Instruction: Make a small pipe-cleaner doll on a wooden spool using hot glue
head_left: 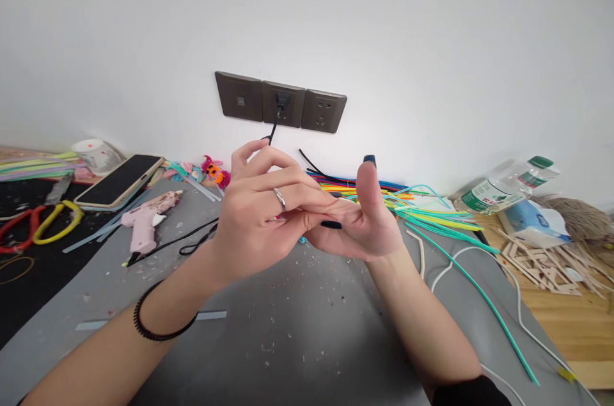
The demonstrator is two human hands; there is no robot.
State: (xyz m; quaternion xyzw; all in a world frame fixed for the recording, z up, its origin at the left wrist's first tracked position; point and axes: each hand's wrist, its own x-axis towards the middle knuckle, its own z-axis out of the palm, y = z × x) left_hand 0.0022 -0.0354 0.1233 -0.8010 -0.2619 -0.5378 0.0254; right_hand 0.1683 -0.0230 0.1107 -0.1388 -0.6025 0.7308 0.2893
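Note:
My left hand (259,214) and my right hand (369,220) meet above the grey mat (297,335). The left hand wears a ring and has a black hair tie on its wrist. Its fingers lie across the right palm. My right hand is turned palm up with the thumb standing upright, its nail dark. A small turquoise bit (302,240) peeks out under the hands. Whether either hand holds it is hidden.
A pink glue gun (148,220) with a black cord, a phone (119,179) and scissors (43,224) lie at the left. Colourful strips (384,195) are heaped behind the hands. A plastic bottle (508,188), a tissue pack (532,224) and wooden pieces (551,265) sit at the right. Wall sockets (281,102) are ahead.

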